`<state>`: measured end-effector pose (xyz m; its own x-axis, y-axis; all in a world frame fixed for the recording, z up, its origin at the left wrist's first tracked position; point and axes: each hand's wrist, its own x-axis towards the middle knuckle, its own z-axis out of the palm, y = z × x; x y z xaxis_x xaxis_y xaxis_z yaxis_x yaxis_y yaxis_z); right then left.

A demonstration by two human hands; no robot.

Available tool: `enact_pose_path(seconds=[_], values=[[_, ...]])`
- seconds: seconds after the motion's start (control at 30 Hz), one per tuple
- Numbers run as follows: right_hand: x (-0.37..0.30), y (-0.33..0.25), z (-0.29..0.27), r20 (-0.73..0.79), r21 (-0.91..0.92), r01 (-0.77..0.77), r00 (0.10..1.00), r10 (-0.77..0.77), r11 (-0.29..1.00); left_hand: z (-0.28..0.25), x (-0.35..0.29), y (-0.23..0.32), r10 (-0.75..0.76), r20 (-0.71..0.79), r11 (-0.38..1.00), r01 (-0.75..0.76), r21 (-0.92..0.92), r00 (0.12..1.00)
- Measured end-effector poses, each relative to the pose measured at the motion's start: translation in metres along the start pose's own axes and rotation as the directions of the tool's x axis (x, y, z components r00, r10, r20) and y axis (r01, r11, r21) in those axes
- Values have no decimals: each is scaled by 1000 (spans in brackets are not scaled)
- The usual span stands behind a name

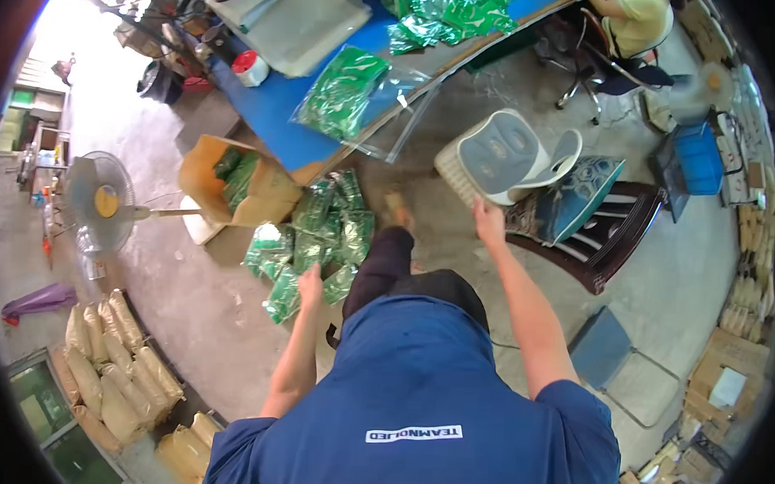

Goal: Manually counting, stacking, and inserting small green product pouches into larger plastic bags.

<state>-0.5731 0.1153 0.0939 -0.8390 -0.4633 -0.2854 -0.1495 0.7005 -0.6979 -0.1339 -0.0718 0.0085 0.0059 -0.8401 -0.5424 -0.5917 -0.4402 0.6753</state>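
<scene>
My left hand (310, 284), fingers curled closed, is at the near edge of a pile of shiny green foil packets (317, 230) on the floor. It meets one packet (282, 294), but whether the fingers grip it is hidden. My right hand (489, 222) is closed at the near edge of a white plastic seat with a grey top (498, 152). A patterned teal cushion (579, 203) lies beside that seat, over a dark slatted wooden chair (608, 234). Left of the pile, an open cardboard box (273, 194) holds more green packets.
Ahead is a blue-topped table (276, 120) with green packets (454, 16) and a clear bag (351, 93). A standing fan (104, 199) is at left, above stacked tan sacks (118, 369). A person (635, 28) sits at far right. A blue crate (701, 160) stands nearby.
</scene>
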Motion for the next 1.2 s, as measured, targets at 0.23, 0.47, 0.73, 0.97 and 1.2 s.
enact_pose_path(seconds=[0.23, 0.47, 0.73, 0.97, 1.2], values=[[121, -2, 12, 14, -147, -72, 997, 75, 986, 55, 43, 212, 123, 8, 867, -103, -487, 992], [226, -14, -28, 66, -228, -7, 998, 22, 974, 103, 99, 343, 572, -258, 814, -578, 60, 779], [334, -79, -85, 138, -418, -25, 986, 91, 908, 202, 153, 390, 673, -179, 687, -518, 509, 718], [454, -158, -85, 153, -383, 458, 888, -434, 802, 210, 150, 395, 614, -52, 634, -453, 627, 787], [559, -189, -20, 410, -232, 956, 265, -873, 181, 200, 138, 380, 632, -97, 556, -362, 748, 769]])
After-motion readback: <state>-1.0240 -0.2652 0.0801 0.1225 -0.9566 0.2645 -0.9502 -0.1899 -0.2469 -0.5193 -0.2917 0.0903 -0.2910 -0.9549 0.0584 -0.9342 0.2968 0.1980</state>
